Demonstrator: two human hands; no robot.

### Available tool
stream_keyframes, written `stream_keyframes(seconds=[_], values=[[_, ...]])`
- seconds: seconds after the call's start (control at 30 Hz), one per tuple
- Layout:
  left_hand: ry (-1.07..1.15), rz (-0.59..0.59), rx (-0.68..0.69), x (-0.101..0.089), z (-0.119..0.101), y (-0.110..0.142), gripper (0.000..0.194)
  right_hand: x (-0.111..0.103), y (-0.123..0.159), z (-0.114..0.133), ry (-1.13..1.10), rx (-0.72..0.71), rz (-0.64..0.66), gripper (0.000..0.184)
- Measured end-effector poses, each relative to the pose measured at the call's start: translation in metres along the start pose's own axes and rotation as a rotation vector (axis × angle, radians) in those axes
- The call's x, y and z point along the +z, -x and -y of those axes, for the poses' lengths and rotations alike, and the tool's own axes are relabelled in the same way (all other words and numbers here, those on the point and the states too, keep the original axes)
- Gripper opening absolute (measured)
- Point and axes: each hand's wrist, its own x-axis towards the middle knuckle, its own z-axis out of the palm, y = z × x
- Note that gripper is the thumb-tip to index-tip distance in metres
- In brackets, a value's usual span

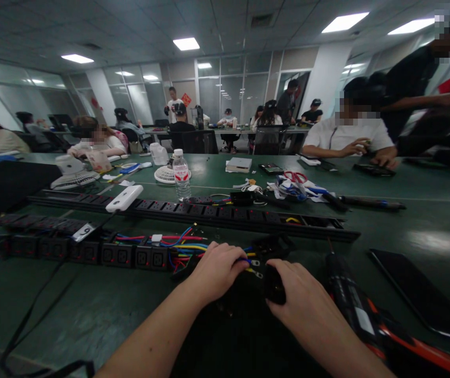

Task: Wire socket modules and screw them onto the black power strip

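Observation:
My left hand point(220, 268) is closed around a few wires; a blue one and a yellow one stick out past its fingertips, each ending in a metal ring terminal point(255, 262). Facing those terminals, my right hand point(297, 289) grips a black, hollow, cup-like part point(274, 286), held a short way apart from them. To the left of my hands lies a row of black power sockets point(132, 255) with red marks. Red, blue, yellow and green wires point(187, 247) run from it toward my left hand. Behind the wires lies a black part point(270, 245), its kind unclear.
A long black power strip point(205, 211) crosses the green table. By my right forearm lie a power screwdriver point(351, 294) and a phone point(414, 294). Farther back stand a water bottle point(181, 176), a white fan point(165, 174) and red scissors point(296, 177). Several people sit beyond.

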Motion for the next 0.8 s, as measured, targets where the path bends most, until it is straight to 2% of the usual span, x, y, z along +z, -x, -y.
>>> stream_keyframes(seconds=[0.23,0.47,0.63,0.8], values=[[-0.029,0.010,0.009,0.002,0.001,0.000,0.019,0.000,0.001,0.001,-0.014,-0.011,-0.062,0.037],[-0.027,-0.004,0.014,0.003,0.000,0.001,0.018,0.015,-0.005,0.001,-0.014,-0.055,-0.095,0.046],[-0.028,0.012,0.027,0.002,-0.001,0.002,0.015,0.020,-0.008,0.005,-0.014,-0.082,-0.078,0.047],[-0.003,0.105,0.060,0.000,0.001,0.004,0.015,0.020,-0.005,0.015,-0.006,-0.120,-0.020,0.049]])
